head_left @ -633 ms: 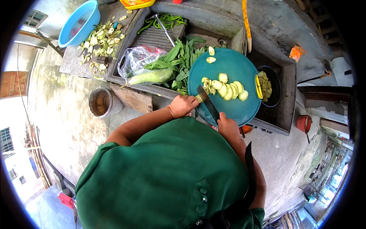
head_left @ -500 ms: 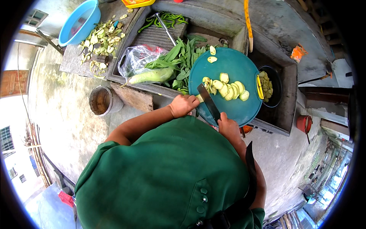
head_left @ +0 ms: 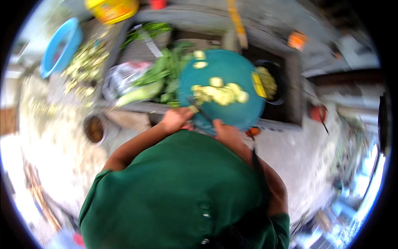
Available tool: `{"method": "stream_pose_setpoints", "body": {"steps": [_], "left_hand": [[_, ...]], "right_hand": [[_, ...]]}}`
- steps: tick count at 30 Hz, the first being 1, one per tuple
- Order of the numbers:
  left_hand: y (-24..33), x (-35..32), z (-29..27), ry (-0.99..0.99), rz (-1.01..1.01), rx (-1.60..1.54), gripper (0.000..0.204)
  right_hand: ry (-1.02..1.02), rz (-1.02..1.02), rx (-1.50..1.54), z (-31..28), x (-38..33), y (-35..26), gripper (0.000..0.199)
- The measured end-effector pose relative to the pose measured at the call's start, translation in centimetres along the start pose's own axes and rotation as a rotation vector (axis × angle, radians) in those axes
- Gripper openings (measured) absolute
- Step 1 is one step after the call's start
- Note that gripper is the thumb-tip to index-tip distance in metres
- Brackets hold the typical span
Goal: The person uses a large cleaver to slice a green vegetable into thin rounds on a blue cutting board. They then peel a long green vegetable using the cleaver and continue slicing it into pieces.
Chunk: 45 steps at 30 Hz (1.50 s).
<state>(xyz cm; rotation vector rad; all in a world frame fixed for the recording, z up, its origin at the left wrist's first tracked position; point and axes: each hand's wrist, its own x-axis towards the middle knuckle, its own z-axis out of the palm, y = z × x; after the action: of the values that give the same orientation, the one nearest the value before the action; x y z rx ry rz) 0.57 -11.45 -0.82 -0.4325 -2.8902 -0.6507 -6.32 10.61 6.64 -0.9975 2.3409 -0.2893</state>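
On the round teal cutting board, my right hand is closed round the handle of a dark-bladed kitchen knife. My left hand pinches the stub of a pale green vegetable at the board's near left edge, with the blade against or just beside it; blur hides which. Pale round slices lie in a loose row beyond the knife. Two more slices sit near the board's far edge.
The board rests over a stone sink. Right of it, a dark bowl holds cut pieces. Leafy greens, a whole pale green vegetable and a plastic bag lie left. Farther left are peelings and a blue basin.
The view has swung and blurred, so the scene sits farther left in it. The knife blade looks more edge-on and lower beside the stub. Both hands keep their hold.
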Motion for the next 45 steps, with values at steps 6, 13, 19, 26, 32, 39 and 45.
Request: {"method": "stream_pose_setpoints", "body": {"steps": [6, 13, 19, 26, 32, 39, 45], "left_hand": [[0.2, 0.6, 0.4, 0.019, 0.002, 0.089, 0.017], [-0.2, 0.8, 1.3, 0.082, 0.058, 0.131, 0.007], [-0.4, 0.3, 1.5, 0.099, 0.067, 0.165, 0.009], [0.0, 0.4, 1.4, 0.106, 0.063, 0.139, 0.009], [-0.2, 0.2, 1.6, 0.088, 0.064, 0.141, 0.009], [-0.7, -0.5, 0.6, -0.047, 0.039, 0.056, 0.032], [-1.1, -1.1, 0.5, 0.066, 0.066, 0.139, 0.024]], "right_hand": [[0.149, -0.054, 0.03, -1.0, -1.0, -0.1, 0.045], [0.177, -0.022, 0.09, -1.2, -1.5, 0.2, 0.038], [0.204, -0.049, 0.096, -0.5, -1.7, 0.1, 0.034], [0.23, 0.008, 0.128, -0.3, -2.5, 0.0, 0.031], [0.201, 0.012, 0.188, -1.0, -3.1, 0.0, 0.032], [0.235, 0.149, 0.233, -0.5, -3.1, -1.2, 0.045], [0.193, 0.114, 0.054, 2.0, -0.6, -0.7, 0.021]]}}
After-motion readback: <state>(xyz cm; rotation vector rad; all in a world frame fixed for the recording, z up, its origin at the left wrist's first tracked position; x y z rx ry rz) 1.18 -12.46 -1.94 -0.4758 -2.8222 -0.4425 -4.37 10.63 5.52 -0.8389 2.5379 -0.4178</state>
